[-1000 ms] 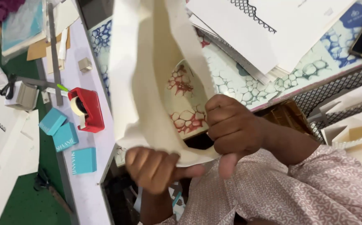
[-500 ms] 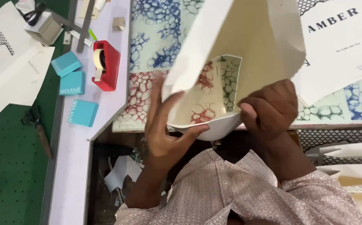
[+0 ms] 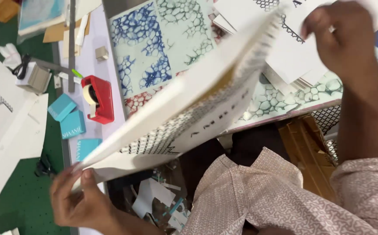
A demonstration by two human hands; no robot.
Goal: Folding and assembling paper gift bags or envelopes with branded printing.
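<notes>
I hold a large white paper bag (image 3: 184, 109), flattened and tilted, with black lattice print along its edge. My left hand (image 3: 82, 202) pinches its lower corner near the bottom left of the view. My right hand (image 3: 343, 41) grips the upper end at the top right. The bag stretches diagonally between both hands, above the table with a blue, green and red cell-pattern surface (image 3: 154, 52).
A red tape dispenser (image 3: 98, 99) sits on the white ledge, with three small teal boxes (image 3: 67, 119) beside it. White printed sheets (image 3: 6, 126) lie on the green mat at left. A stack of white bags (image 3: 284, 65) rests at upper right. Paper scraps (image 3: 160, 200) lie below.
The bag was open and upright, held from below by both hands. Now it is flattened and tilted, my right hand at the upper end and my left hand at the lower corner.
</notes>
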